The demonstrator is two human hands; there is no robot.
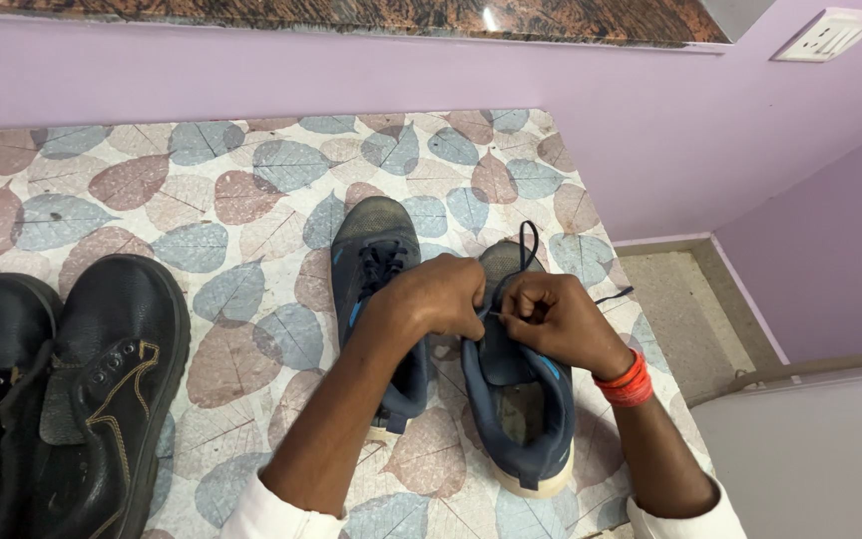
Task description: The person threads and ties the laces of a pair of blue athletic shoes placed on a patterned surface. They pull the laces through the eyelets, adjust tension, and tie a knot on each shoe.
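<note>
Two dark blue sneakers stand side by side on a table covered with a leaf-patterned cloth (pixel 251 200). The left sneaker (pixel 376 250) has its laces tied. The right sneaker (pixel 521 399) lies under both my hands. My left hand (pixel 441 294) and my right hand (pixel 551 314) are closed, pinching its dark lace (pixel 528 245), which loops up over the toe. A loose lace end (pixel 616 294) trails off to the right. A red band circles my right wrist.
A pair of black leather boots (pixel 62 389) stands at the table's left front. A lilac wall runs behind the table, with a white socket plate (pixel 828 35) at the upper right. The table edge drops to a floor strip (pixel 680 309) on the right.
</note>
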